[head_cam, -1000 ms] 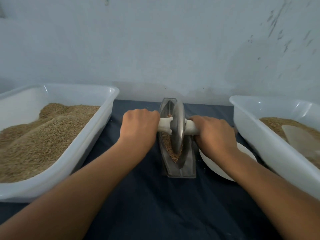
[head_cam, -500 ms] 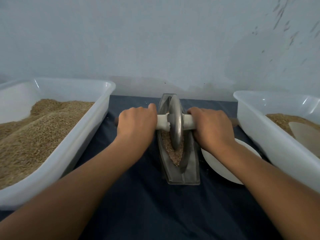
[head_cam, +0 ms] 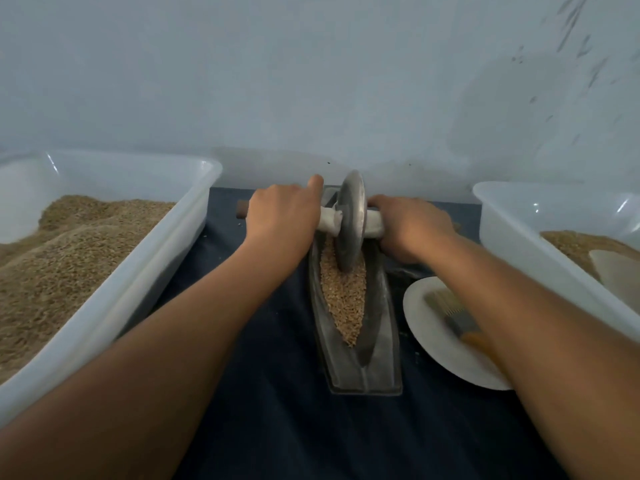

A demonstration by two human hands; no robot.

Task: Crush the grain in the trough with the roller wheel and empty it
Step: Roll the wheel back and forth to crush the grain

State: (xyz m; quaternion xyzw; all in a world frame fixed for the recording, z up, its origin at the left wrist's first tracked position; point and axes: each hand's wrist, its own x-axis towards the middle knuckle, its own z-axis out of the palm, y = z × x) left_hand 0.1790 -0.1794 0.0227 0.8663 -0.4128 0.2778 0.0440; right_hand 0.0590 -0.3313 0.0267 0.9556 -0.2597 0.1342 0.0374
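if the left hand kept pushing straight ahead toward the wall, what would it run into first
Probably nothing on the cloth: ahead of the left hand the picture shows only bare dark cloth, then the wall. Depth is hard to judge; the left bin lies off to its side.

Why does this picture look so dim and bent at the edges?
Head view: dull, bluish light, soft shadows. The wide lens bows the left tub and right tub outward. Small glints on their rims. The roller wheel and brush look slightly blurred.
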